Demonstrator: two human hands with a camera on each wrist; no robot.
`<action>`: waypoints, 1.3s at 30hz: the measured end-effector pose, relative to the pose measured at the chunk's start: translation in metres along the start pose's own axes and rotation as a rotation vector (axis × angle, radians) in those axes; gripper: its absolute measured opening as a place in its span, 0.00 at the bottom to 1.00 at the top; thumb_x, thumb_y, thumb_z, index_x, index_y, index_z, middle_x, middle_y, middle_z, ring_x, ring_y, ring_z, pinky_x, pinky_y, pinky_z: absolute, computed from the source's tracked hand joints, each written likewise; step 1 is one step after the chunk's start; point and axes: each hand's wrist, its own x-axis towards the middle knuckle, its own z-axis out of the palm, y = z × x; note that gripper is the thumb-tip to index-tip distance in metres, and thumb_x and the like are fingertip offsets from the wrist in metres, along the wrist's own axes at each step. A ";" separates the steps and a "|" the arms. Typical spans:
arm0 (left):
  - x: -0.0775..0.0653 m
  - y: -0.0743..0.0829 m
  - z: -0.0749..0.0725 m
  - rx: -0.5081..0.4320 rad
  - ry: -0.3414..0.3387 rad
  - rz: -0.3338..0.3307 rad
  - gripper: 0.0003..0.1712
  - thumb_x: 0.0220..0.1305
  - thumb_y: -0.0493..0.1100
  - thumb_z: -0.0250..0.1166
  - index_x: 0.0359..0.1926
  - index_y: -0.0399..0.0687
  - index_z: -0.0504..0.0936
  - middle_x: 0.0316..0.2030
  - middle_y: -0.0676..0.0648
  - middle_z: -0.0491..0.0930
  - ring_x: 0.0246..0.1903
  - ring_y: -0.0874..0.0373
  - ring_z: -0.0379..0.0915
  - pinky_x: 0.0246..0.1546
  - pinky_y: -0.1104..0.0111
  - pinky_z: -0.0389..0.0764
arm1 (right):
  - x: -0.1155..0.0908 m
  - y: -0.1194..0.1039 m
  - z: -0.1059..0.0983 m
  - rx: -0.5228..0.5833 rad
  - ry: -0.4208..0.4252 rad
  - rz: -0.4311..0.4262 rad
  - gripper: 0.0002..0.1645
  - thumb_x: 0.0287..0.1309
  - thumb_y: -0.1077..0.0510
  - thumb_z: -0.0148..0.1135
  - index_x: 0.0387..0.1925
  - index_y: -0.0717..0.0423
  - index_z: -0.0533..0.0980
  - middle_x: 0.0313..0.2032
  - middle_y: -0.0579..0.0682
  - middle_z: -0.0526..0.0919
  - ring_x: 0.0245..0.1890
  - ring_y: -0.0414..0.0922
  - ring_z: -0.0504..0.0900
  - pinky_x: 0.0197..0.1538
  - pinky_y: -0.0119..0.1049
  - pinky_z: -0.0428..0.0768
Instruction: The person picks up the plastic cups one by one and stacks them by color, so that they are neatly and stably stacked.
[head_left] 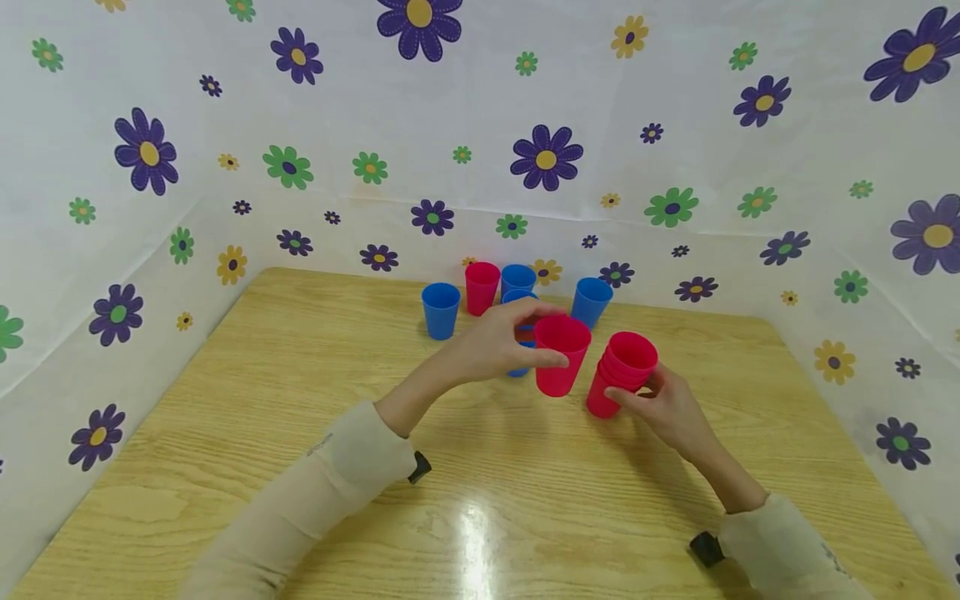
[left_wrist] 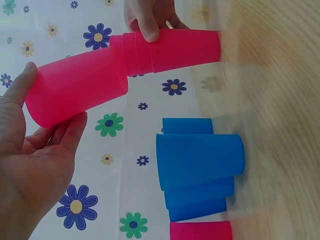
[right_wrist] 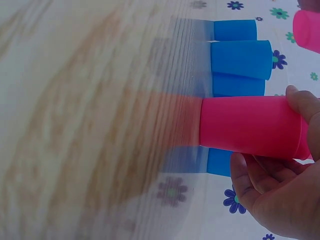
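My left hand (head_left: 495, 343) grips a single red cup (head_left: 557, 371) near its rim, thumb on the near side. In the left wrist view this cup (left_wrist: 77, 85) is off the table, its mouth close beside the top of a stack of nested red cups (left_wrist: 185, 49). My right hand (head_left: 671, 412) holds that red stack (head_left: 606, 396) around its upper part, thumb in front and fingers behind. The right wrist view has the stack (right_wrist: 250, 122) with its base at the tabletop, between the thumb and fingers of the right hand (right_wrist: 280, 200).
Toward the back of the wooden table (head_left: 300, 375) stand several blue cups, among them a left one (head_left: 440, 312) and a right one (head_left: 591, 302), plus a red cup (head_left: 482, 289). Some blue cups are partly hidden by my left hand. A flowered cloth (head_left: 465, 100) encloses the table.
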 end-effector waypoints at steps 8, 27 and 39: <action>0.019 0.011 0.006 -0.070 0.007 0.026 0.40 0.63 0.54 0.75 0.73 0.53 0.72 0.65 0.52 0.74 0.60 0.59 0.72 0.56 0.69 0.80 | 0.000 -0.001 -0.001 0.017 -0.008 0.000 0.35 0.65 0.53 0.72 0.67 0.61 0.70 0.58 0.60 0.81 0.55 0.57 0.81 0.49 0.27 0.81; 0.051 0.036 0.022 -0.128 0.057 0.113 0.40 0.67 0.47 0.72 0.76 0.47 0.68 0.63 0.46 0.76 0.57 0.58 0.74 0.50 0.73 0.81 | 0.000 0.001 -0.002 0.047 -0.014 -0.016 0.34 0.66 0.54 0.71 0.67 0.61 0.70 0.58 0.59 0.81 0.54 0.56 0.80 0.48 0.27 0.82; 0.060 0.043 0.034 -0.250 0.111 0.140 0.37 0.67 0.41 0.72 0.74 0.42 0.69 0.62 0.45 0.77 0.52 0.60 0.77 0.48 0.73 0.83 | 0.000 0.001 -0.001 0.052 -0.012 -0.014 0.34 0.65 0.54 0.72 0.66 0.62 0.70 0.57 0.59 0.82 0.54 0.56 0.81 0.49 0.28 0.82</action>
